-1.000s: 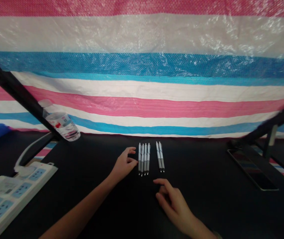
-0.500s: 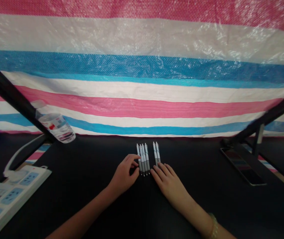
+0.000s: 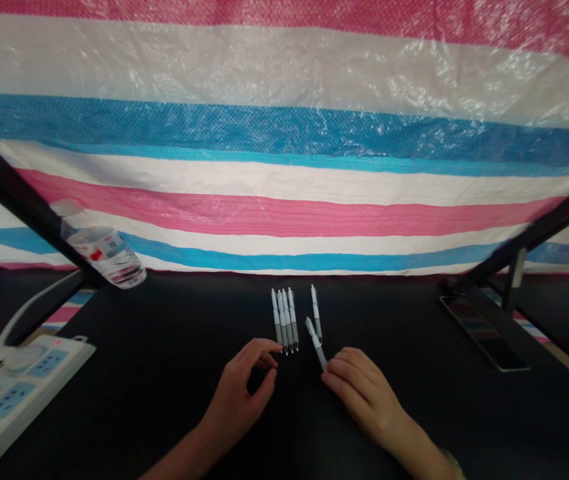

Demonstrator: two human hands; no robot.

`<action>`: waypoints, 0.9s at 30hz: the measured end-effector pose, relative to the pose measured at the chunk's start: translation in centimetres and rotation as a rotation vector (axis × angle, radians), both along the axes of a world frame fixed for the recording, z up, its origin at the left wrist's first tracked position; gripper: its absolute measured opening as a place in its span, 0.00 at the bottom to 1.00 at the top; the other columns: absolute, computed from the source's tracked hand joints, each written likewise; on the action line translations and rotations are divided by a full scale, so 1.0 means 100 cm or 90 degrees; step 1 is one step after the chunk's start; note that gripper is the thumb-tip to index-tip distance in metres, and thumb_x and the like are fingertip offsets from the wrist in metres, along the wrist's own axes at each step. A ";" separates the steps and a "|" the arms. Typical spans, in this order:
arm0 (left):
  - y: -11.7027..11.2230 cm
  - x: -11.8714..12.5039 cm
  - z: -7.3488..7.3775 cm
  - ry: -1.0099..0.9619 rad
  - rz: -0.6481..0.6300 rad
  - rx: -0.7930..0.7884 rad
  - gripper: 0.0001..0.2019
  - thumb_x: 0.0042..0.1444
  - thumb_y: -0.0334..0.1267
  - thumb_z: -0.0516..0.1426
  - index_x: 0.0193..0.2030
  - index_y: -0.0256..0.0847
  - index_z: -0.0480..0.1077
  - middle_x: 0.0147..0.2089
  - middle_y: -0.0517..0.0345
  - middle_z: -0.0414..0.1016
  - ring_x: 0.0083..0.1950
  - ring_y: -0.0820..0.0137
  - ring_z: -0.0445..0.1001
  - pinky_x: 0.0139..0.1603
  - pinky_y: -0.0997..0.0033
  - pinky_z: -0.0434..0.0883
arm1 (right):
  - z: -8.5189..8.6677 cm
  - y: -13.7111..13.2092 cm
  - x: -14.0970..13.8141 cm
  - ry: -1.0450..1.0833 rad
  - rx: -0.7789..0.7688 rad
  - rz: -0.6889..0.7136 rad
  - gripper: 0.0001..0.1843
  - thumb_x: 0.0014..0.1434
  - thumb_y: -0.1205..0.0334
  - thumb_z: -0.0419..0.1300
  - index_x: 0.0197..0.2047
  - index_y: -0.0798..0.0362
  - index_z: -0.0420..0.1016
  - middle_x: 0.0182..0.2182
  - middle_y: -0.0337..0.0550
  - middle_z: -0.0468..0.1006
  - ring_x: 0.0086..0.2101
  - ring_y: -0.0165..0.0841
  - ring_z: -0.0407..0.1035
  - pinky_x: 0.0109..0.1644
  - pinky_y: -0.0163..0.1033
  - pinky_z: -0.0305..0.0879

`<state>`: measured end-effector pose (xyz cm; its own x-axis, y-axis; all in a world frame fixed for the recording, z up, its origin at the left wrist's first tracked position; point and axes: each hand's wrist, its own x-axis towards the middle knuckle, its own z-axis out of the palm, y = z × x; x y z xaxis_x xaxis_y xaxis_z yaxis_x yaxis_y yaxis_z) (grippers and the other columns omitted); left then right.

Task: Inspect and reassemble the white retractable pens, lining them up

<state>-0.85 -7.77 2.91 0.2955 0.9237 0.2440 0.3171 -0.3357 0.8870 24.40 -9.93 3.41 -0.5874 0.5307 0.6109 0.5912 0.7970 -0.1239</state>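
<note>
My right hand (image 3: 364,390) pinches the lower end of a white and grey pen (image 3: 316,343), which slants toward it from the upper left. Just behind that one, a second similar pen (image 3: 316,312) lies on the black table (image 3: 204,320). To the left, a row of several matching pens (image 3: 285,320) lies side by side, tips pointing at me. My left hand (image 3: 247,380) hovers or rests by the near tips of this row. Its thumb and index finger are apart, and I see nothing between them.
A white power strip (image 3: 24,390) with a plugged cable lies at the left. Behind it, a clear plastic bottle (image 3: 109,257) leans by a black frame bar (image 3: 29,207). A phone (image 3: 484,333) lies at the right, and a striped plastic sheet (image 3: 284,217) hangs behind the table.
My right hand has drawn one pen of the right pair toward me and tilted it away from its neighbour. My left hand has moved back from the row's side to its near tips.
</note>
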 end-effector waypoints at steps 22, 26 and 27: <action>-0.010 0.006 -0.009 -0.247 0.034 -0.357 0.10 0.51 0.41 0.66 0.32 0.38 0.72 0.27 0.60 0.71 0.27 0.72 0.69 0.29 0.73 0.67 | -0.036 -0.014 -0.018 0.714 -0.666 -0.194 0.15 0.65 0.48 0.56 0.35 0.49 0.63 0.21 0.32 0.67 0.23 0.28 0.61 0.30 0.33 0.58; -0.007 0.003 -0.012 -0.308 0.092 -0.369 0.09 0.49 0.39 0.68 0.34 0.39 0.75 0.29 0.60 0.73 0.30 0.72 0.70 0.33 0.74 0.68 | -0.025 -0.014 -0.020 0.529 -0.748 -0.148 0.18 0.65 0.45 0.55 0.41 0.52 0.71 0.23 0.36 0.68 0.25 0.30 0.62 0.30 0.34 0.57; -0.007 0.003 -0.012 -0.323 0.098 -0.374 0.09 0.49 0.39 0.68 0.34 0.39 0.75 0.29 0.60 0.73 0.31 0.72 0.70 0.34 0.75 0.68 | -0.023 -0.014 -0.022 0.488 -0.748 -0.138 0.17 0.64 0.46 0.56 0.42 0.52 0.73 0.25 0.37 0.70 0.26 0.30 0.63 0.31 0.34 0.58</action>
<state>-0.54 -8.44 1.66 0.1371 0.9643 -0.2263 -0.1682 0.2478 0.9541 22.24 -11.33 1.12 -0.1604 0.9801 -0.1168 0.1718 -0.0888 -0.9811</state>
